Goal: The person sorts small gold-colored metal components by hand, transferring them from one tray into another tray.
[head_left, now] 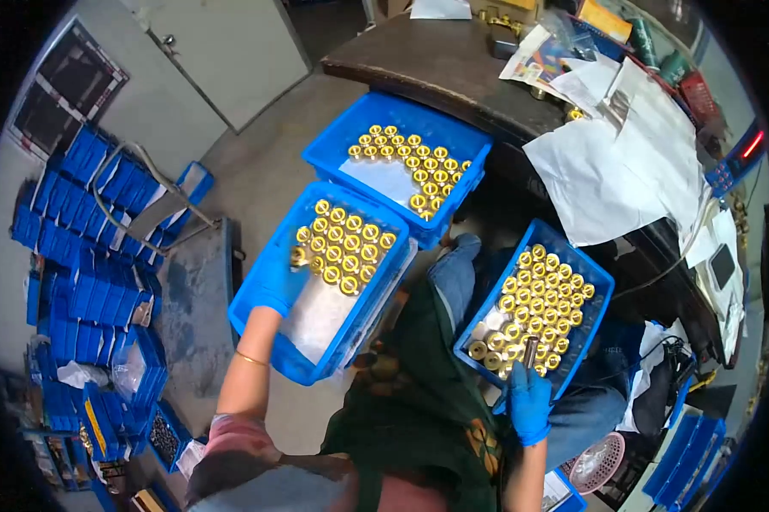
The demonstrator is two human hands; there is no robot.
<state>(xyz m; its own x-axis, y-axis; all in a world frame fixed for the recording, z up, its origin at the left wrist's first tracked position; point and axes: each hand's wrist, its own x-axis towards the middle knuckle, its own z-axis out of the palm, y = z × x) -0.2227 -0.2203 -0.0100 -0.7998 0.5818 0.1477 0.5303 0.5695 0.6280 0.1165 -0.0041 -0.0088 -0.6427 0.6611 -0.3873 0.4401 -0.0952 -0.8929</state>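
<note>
Dark counter [453,64]: curved edge across the top right, carrying white paper sheets [623,171] and assorted clutter.
Blue crate stacks [86,256]: piled on the floor at the left, well apart from the hands.
Far blue crate [342,141]: just below the counter edge, with brass fittings in rows along its far and right sides over a white liner.
Left blue crate [265,333]: in front of the person, overlapping the far crate's near edge; brass fittings [346,247] fill its far half, white liner bare in the near half.
Right blue crate [594,320]: resting on the person's lap, nearly full of brass fittings.
Left hand [280,277]: blue glove, over the left crate's left rim, fingers curled around one brass fitting [298,255] beside the rows.
Right hand [530,401]: blue glove, at the right crate's near edge, fingers closed on a dull metal cylinder [530,350] held upright over the fittings.
</note>
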